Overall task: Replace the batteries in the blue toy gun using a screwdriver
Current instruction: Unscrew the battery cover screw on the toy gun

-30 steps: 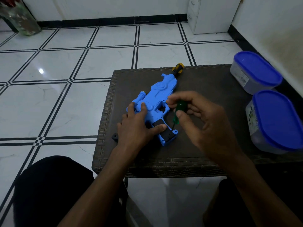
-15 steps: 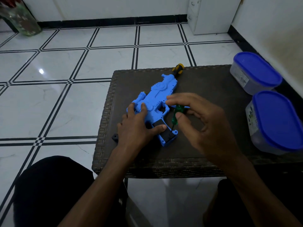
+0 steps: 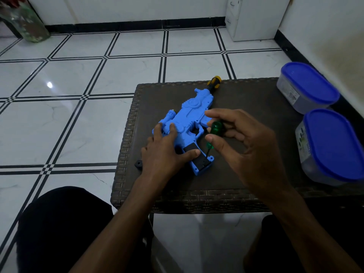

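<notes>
Little has shifted: only the right hand (image 3: 250, 146) turns slightly, fingers pinching the green screwdriver (image 3: 213, 134) at the grip's near end. Left hand (image 3: 167, 152) lies flat, pressing the blue toy gun (image 3: 187, 123) mid-table (image 3: 256, 119). Battery cover (image 3: 197, 156) looks still on; unscrewing, swapping, and closing remain.

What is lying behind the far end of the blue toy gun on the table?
A yellow and black handle sticks out behind the blue toy gun, near the far edge of the table. It looks like a second screwdriver, but the gun covers its shaft and tip.
</notes>
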`<action>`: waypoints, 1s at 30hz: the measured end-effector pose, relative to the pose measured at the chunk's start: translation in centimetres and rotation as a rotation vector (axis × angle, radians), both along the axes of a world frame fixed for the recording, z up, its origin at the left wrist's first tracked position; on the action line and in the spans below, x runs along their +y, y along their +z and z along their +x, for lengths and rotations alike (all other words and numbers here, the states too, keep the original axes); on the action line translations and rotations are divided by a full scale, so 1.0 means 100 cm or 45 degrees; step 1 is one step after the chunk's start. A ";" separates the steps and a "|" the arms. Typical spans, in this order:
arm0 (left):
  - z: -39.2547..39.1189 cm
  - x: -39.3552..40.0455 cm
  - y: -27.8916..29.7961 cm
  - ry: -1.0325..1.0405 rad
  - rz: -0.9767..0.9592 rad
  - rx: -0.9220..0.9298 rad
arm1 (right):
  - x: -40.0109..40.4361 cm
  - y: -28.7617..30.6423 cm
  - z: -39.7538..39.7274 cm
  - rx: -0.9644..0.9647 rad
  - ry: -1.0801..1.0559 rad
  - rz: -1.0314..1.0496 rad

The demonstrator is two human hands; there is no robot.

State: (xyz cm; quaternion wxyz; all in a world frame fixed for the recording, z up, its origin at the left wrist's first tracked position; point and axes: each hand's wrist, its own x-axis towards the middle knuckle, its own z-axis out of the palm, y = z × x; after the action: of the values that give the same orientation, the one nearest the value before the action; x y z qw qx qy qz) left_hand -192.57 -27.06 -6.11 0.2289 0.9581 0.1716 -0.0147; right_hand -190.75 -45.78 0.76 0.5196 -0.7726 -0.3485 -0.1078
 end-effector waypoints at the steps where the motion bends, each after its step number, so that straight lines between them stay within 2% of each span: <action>1: 0.000 0.000 0.000 -0.001 -0.003 0.000 | 0.000 0.000 0.000 0.004 -0.002 0.007; 19: -0.002 -0.002 0.002 0.018 0.019 0.017 | 0.002 0.001 -0.004 0.107 0.070 0.049; 25: -0.015 -0.014 0.003 -0.012 0.131 -0.195 | 0.001 0.001 -0.004 0.004 0.141 -0.020; 30: -0.020 -0.008 0.004 -0.075 -0.013 -0.153 | 0.000 -0.003 0.000 -0.043 0.073 -0.001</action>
State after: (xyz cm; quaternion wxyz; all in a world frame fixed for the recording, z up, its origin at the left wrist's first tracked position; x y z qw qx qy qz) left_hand -194.54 -27.84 -5.74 0.2431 0.9607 0.1292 0.0352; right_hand -190.75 -45.76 0.51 0.5160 -0.7606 -0.3795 -0.1057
